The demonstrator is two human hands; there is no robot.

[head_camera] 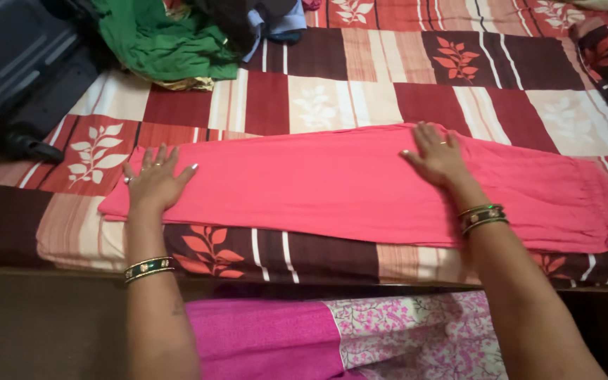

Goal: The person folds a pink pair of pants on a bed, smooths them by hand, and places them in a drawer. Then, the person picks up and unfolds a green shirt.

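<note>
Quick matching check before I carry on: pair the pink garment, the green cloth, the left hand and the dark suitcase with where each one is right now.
Things:
1. long pink cloth garment
2. crumpled green cloth
3. left hand
4. dark hard-shell suitcase

Places:
A. far left, at the bed's edge
B. flat on the garment's left end
C. spread across the patchwork bedsheet
D. heaped at the top, beside the suitcase

Pairs: 1-C, 2-D, 3-B, 4-A

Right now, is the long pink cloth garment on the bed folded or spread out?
Folded lengthwise into a narrow strip: the long pink cloth garment lies flat, both open hands, left hand and right hand, pressing it.
</note>
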